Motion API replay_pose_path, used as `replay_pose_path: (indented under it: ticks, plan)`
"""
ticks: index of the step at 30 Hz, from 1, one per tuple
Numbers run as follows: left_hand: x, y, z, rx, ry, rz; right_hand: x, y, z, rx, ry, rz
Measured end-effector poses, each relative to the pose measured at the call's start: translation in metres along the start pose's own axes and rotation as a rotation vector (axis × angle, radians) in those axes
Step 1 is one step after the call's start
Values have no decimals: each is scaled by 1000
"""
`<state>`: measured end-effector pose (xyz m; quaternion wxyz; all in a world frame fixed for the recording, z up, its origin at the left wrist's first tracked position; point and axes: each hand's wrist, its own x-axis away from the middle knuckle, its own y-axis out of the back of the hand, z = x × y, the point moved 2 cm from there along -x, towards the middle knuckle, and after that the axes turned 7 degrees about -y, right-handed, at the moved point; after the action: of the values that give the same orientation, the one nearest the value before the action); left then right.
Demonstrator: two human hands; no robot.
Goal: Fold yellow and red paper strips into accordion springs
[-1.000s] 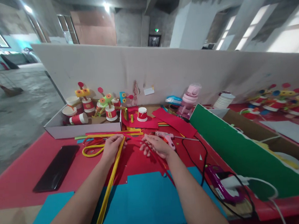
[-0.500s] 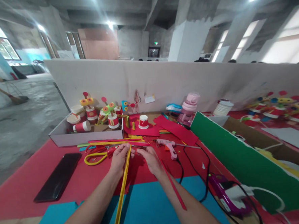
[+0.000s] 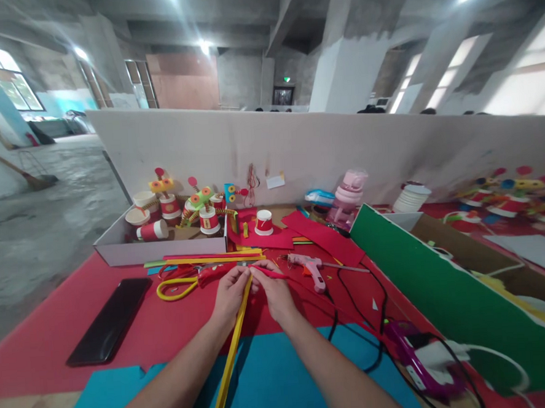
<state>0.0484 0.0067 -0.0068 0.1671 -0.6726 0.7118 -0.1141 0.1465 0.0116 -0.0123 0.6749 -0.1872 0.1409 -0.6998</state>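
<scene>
My left hand point(image 3: 230, 291) pinches the upper end of a long yellow paper strip point(image 3: 232, 357), which hangs down toward me over the blue sheets point(image 3: 282, 369). Right beside it, fingertips touching, my right hand point(image 3: 278, 295) is closed on a red paper strip point(image 3: 273, 272) that trails off to the right. Where the two strips meet, the fingers hide them. Yellow- and red-handled scissors point(image 3: 178, 288) lie just left of my hands. To the right rests a pink glue gun point(image 3: 311, 267).
A white box point(image 3: 160, 252) holds paper-cup figures at the back left; a red paper cup point(image 3: 264, 223) stands behind my hands. A black phone point(image 3: 110, 321) lies at left. Cables, a purple power strip point(image 3: 418, 358) and a green-sided box point(image 3: 426, 293) occupy the right side.
My hands have come together, the right one moving left to meet the left. The red strip, earlier lying along my right forearm, now stretches off to the right.
</scene>
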Motion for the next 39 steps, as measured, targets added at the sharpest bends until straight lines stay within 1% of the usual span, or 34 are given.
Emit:
replay_pose_path:
  ticks: [4,6,7,9,11,13,17,19,21,23,24,26,27,29,31,33,35,39]
  plan:
    - [0,0,1,-25,-13,22,-1,1,-1,-21,-30,4]
    - [-1,2,1,-74,-27,38,-4,5,-1,5,-39,-9]
    - [-3,4,-1,-118,-59,39,-5,7,-1,31,-30,-21]
    - [-6,8,-6,-238,-166,41,-8,12,-1,98,0,-45]
    - [-10,12,-10,-360,-262,71,-9,14,1,154,18,-45]
    - [-13,16,-14,-451,-308,100,-9,15,2,189,18,-32]
    - [-15,21,-20,-522,-327,95,-7,13,4,269,20,-2]
    - [-14,22,-25,-528,-316,119,-6,13,4,308,7,27]
    - [-13,22,-29,-536,-312,149,-5,13,6,325,-6,78]
    - [-15,24,-33,-534,-317,147,-6,13,9,290,-31,136]
    - [-16,26,-34,-524,-316,130,-7,14,11,247,-46,158]
    - [-20,33,-35,-466,-299,55,-9,17,15,141,-72,178]
    - [-22,37,-36,-401,-288,-1,-11,19,16,94,-78,174]
    - [-27,45,-36,-200,-257,-117,-14,23,15,58,-85,151]
    - [-30,51,-35,23,-220,-218,-16,26,10,133,-114,159]
    - [-32,55,-33,165,-167,-283,-14,26,5,261,-131,194]
    - [-31,54,-29,223,-115,-307,-12,22,3,341,-104,226]
    - [-26,42,-18,250,-15,-258,-8,13,6,335,-51,227]
